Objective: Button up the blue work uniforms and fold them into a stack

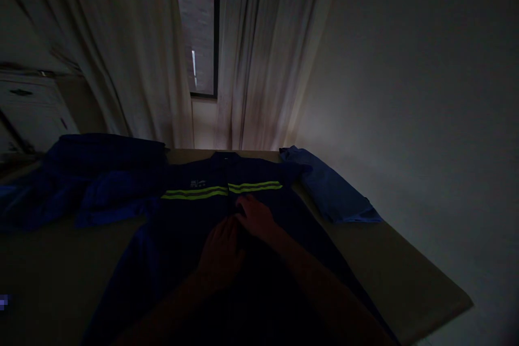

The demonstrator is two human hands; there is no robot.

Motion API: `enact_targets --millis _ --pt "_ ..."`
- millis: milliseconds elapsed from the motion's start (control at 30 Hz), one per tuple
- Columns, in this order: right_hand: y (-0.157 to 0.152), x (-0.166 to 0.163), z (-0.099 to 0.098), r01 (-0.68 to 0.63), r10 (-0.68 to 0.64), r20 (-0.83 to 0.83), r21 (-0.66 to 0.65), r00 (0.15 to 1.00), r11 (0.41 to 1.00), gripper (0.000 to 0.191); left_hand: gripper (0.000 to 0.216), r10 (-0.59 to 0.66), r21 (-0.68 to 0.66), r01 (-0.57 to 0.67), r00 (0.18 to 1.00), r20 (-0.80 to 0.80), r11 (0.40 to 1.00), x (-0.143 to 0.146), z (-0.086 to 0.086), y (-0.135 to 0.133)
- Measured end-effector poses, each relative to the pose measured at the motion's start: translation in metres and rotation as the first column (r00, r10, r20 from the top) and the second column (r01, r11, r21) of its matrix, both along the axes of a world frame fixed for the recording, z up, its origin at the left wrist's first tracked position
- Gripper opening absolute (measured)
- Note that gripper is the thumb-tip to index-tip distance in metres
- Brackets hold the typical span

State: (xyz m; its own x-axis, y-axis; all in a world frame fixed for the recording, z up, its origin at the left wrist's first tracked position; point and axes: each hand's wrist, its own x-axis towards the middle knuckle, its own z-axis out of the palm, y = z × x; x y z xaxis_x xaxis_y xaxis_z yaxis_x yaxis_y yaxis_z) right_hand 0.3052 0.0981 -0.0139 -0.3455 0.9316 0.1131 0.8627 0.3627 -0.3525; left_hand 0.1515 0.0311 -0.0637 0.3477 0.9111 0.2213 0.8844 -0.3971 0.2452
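Observation:
A dark blue work jacket (186, 221) with a collar and yellow-green chest stripes lies spread out, front side up, its collar at the far end. Pale lettering shows on the left side of its chest. My left hand (221, 251) rests on the middle of the front, fingers stretched over the cloth and the thumb apart. Just below the stripes, my right hand (255, 216) has its fingers curled in on the front edge of the jacket. The two hands almost meet at the fingertips. Deep shadow hides the cloth under them and the jacket's lower part.
Rumpled blue clothing (105, 173) is heaped on the left of the table (377, 265). Folded blue jeans (328, 184) lie at the right edge, by the pale wall (405, 92). Behind hang long curtains (138, 54) beside a narrow window (198, 27). A white cabinet (36, 108) stands far left.

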Motion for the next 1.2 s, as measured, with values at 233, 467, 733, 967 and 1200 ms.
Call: enact_targets --millis 233,467,733,967,1200 --pt "0.031 -0.001 -0.026 -0.083 0.079 -0.148 -0.023 0.986 0.996 0.021 0.033 0.282 -0.305 -0.256 0.959 0.043 0.917 -0.011 0.051 0.068" --pt "0.031 0.006 -0.027 -0.105 0.102 -0.192 -0.003 0.976 0.995 0.019 0.040 0.364 -0.300 -0.315 0.923 0.124 0.901 -0.004 0.029 0.095" --pt "0.021 -0.003 -0.029 -0.026 0.038 -0.139 0.083 0.990 0.996 0.016 0.029 0.284 -0.241 -0.189 0.839 0.465 0.952 -0.012 0.010 0.097" --pt "0.032 0.002 -0.033 -0.058 0.074 -0.257 0.068 0.964 0.996 0.017 0.028 0.170 -0.168 -0.070 0.688 0.705 0.983 -0.018 -0.002 0.113" --pt "0.031 0.000 -0.034 0.108 -0.087 -0.268 0.066 0.960 0.992 0.026 0.029 0.095 -0.137 0.012 0.660 0.746 0.991 -0.016 0.001 0.113"
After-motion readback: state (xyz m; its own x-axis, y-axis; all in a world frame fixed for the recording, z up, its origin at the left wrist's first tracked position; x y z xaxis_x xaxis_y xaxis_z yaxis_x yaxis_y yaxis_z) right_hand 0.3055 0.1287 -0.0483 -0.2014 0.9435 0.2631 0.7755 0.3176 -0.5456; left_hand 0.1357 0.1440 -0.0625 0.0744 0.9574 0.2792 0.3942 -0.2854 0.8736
